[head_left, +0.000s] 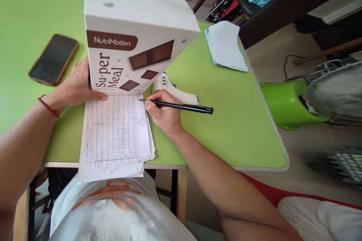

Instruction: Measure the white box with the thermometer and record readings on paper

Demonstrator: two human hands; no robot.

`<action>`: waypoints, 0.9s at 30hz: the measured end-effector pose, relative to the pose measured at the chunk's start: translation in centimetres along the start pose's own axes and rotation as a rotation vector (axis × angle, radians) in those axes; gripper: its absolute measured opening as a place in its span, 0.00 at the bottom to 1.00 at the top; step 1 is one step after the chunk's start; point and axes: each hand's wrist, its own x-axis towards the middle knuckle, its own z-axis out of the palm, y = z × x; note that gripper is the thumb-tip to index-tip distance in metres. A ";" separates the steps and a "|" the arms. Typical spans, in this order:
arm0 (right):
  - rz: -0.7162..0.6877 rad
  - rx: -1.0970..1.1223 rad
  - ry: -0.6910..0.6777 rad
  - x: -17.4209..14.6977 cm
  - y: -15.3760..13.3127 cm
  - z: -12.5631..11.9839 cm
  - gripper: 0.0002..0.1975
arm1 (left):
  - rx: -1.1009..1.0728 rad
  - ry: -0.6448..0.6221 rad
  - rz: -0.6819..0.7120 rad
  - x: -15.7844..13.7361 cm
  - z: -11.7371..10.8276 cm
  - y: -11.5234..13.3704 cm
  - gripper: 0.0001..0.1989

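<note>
My left hand (79, 84) grips the lower left edge of a white "NutriMotion Su-per Meal" box (110, 41); its thumb lies at the box's bottom edge and its other fingers are mostly hidden behind. The box stands upright across the upper part of a stack of papers (118, 131), whose top sheet is covered in dense rows of small handwriting. Pinched in my right hand (165, 115) is a black pen (186, 107), its tip at the sheet's upper right, just below the box. Behind that hand lies a white and blue handheld thermometer (175, 92), partly hidden.
A smartphone (53, 59) with a dark screen lies left of the box on the green table (226, 131). Folded white paper (227, 47) rests near the table's right edge. On the floor beyond stand a green bin (285, 103) and a fan (336, 94).
</note>
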 end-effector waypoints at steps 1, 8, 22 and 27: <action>0.003 -0.002 0.010 0.0 0.0 0.0 0.04 | 0.015 0.000 -0.001 0.0 0.0 0.0 0.42; -0.031 0.007 0.014 0.0 0.0 0.1 0.04 | 0.039 -0.019 0.009 0.0 0.0 0.2 0.40; 0.015 -0.018 0.053 0.1 0.2 0.0 0.04 | 0.046 -0.007 0.008 -0.2 -0.1 0.2 0.40; -0.004 -0.010 0.038 0.0 0.5 0.1 0.04 | 0.048 -0.007 -0.005 -0.2 -0.1 0.4 0.41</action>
